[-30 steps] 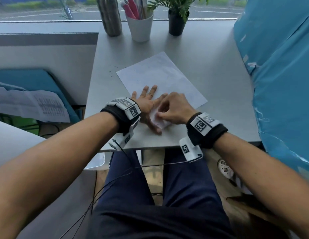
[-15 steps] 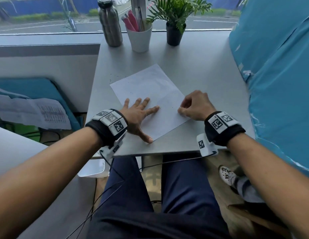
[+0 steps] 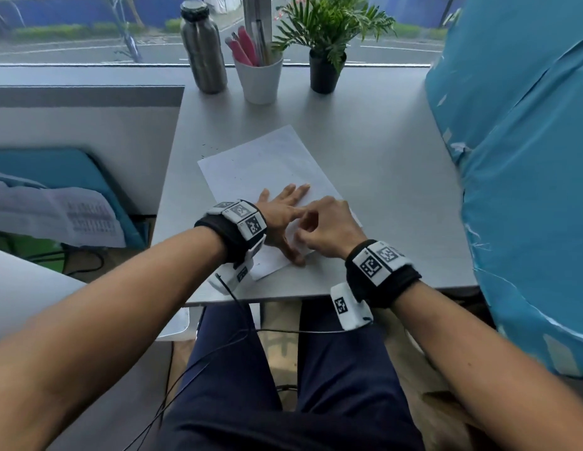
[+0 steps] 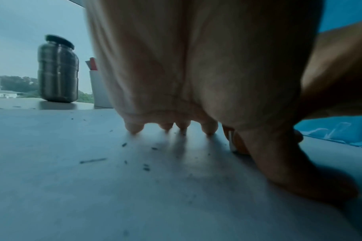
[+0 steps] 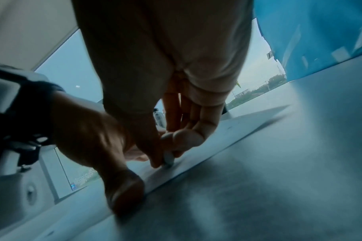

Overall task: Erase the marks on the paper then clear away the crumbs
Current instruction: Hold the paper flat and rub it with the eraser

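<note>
Paper [image 3: 270, 164] lies on the table [image 3: 381, 190] at centre. Left hand [image 3: 280, 219] rests on its near half; right hand [image 3: 329, 229] just beside, at 3 o'clock. Crumbs [image 4: 124, 159] lie scattered on the sheet. At 12 o'clock stand bottle [image 3: 203, 50], pen cup [image 3: 259, 79] and potted plant [image 3: 324, 47], left to right.
</note>
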Demonstrator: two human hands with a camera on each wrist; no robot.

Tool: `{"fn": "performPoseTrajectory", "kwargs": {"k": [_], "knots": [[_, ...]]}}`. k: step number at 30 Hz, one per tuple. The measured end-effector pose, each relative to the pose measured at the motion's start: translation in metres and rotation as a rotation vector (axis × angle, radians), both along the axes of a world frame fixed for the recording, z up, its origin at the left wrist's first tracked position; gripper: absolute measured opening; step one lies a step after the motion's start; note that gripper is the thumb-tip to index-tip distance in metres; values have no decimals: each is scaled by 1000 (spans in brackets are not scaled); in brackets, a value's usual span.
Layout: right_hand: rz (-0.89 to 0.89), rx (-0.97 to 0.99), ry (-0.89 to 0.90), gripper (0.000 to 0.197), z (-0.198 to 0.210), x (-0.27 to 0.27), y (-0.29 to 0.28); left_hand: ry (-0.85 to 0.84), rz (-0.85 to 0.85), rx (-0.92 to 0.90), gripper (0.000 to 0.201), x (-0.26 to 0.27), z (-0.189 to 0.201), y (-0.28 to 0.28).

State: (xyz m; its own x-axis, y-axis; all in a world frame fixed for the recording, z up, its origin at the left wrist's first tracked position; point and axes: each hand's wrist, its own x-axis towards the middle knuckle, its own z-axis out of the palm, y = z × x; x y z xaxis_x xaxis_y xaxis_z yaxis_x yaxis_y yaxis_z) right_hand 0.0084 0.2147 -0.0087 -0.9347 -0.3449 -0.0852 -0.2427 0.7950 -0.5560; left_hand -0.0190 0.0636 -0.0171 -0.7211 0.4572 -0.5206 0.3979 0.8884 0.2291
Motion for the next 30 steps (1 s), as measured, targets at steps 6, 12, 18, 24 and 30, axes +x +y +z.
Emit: {"fn": "performPoseTrajectory", "kwargs": {"k": [6,12,18,24,30], "knots": [[-231,113,-66,14,18,-32,63,-22,-2,-31,129,0,3,1],[-16,12,-40,12,8,-7,4,-27,2,-47,126,0,4,4],[-141,114,-52,15,11,-38,61,-44,1,-47,128,0,6,4],[-28,36,-24,14,10,-28,25,-55,-1,-42,131,-1,4,3],[-141,129,-25,16,13,-51,62,-63,-2,-43,133,-1,4,2]]}}
